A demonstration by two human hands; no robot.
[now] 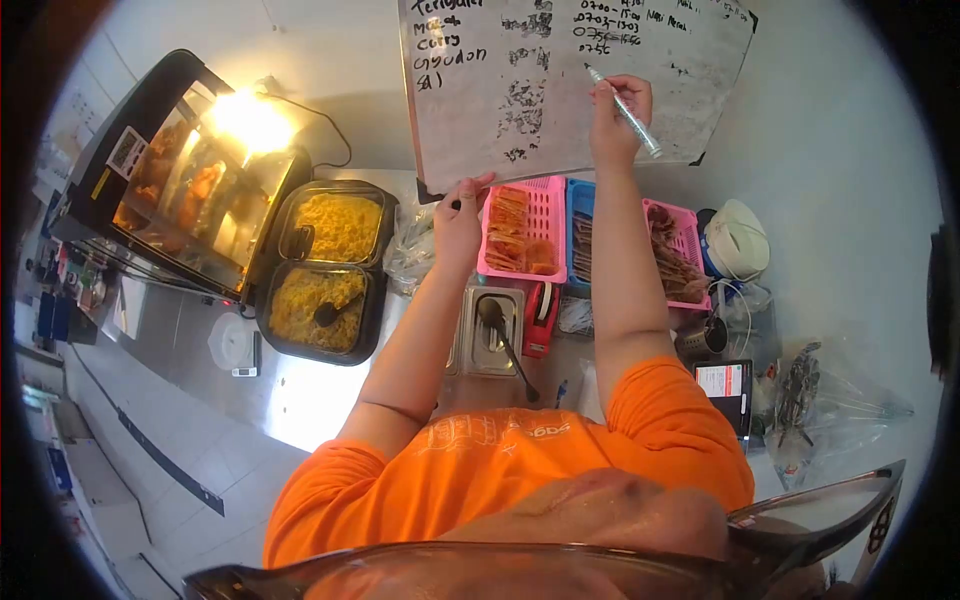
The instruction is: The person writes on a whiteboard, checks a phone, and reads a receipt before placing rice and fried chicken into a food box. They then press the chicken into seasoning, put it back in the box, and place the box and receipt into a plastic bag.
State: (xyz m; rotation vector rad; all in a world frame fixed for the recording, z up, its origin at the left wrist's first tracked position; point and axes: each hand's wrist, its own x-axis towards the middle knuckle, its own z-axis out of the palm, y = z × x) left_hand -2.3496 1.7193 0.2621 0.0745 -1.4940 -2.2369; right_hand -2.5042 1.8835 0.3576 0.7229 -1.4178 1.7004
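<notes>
A whiteboard [470,120] with handwritten words and times stands upright against the wall. My right hand [622,105] is closed around a white marker [625,112], its tip at the board just below the written times. At the board's lower left edge, my left hand [462,205] is closed with its fingers along the frame. A small black marker cap [456,205] shows between those fingers. Below the board sit a pink basket [545,205] of orange slices, a blue basket [580,195] and another pink basket [685,215] with brown pieces.
A lit food warmer [180,190] stands at left, beside a black tray [375,300] of yellow food. In front are a metal pan [482,345] with a ladle [505,340] and a red stapler-like object [541,318]. A scale [238,345] and a tablet [725,385] lie farther out.
</notes>
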